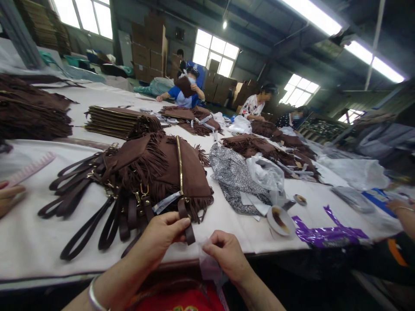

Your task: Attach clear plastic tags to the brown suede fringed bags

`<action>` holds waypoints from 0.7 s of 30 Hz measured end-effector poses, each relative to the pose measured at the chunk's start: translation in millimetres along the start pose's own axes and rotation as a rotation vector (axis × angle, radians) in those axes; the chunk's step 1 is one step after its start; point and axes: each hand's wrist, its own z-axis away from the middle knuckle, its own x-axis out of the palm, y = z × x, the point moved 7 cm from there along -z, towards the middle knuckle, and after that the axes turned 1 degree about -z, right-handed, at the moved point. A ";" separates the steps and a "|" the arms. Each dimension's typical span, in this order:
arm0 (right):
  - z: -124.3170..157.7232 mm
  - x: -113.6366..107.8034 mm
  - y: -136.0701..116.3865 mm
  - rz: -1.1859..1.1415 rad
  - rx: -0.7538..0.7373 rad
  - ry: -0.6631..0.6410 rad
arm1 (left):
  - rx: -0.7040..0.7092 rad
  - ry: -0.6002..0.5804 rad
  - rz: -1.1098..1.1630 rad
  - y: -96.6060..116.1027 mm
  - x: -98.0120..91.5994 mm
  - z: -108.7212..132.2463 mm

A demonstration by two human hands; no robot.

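My left hand [168, 231] pinches a dark brown wrist strap [187, 222] near the front edge of the table. The strap hangs from a brown fringed bag [194, 172] with a gold zipper, lying on a pile of similar bags. To the right of the strap, my right hand [225, 250] is closed on a thin translucent white wrapping [209, 264], which dangles below the table edge. Several more looped straps [86, 235] spread out to the left of my left hand. A strip of clear wrapping [167, 203] lies by the gold zipper.
Stacked brown bags [123, 123] stand farther back. A grey tweed cloth [233, 172], a white dish with brown residue [278, 221] and purple plastic packaging [329, 233] lie to the right. At far left, another person's hand [9, 198] is beside a pink comb [32, 169]. Co-workers sit across the table.
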 end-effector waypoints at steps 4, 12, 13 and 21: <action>3.8 2.9 2.5 -0.045 0.026 -0.012 | 0.046 0.080 0.003 -9.2 9.2 -3.9; -0.3 5.6 23.2 -0.181 0.065 0.018 | 0.201 0.181 -0.357 -13.6 -3.9 -1.3; -0.2 5.9 23.5 -0.191 0.070 0.019 | 0.217 0.179 -0.385 -11.7 -3.5 0.5; 4.7 12.6 21.2 -0.295 0.123 -0.013 | 0.371 0.168 -0.477 5.4 9.1 10.6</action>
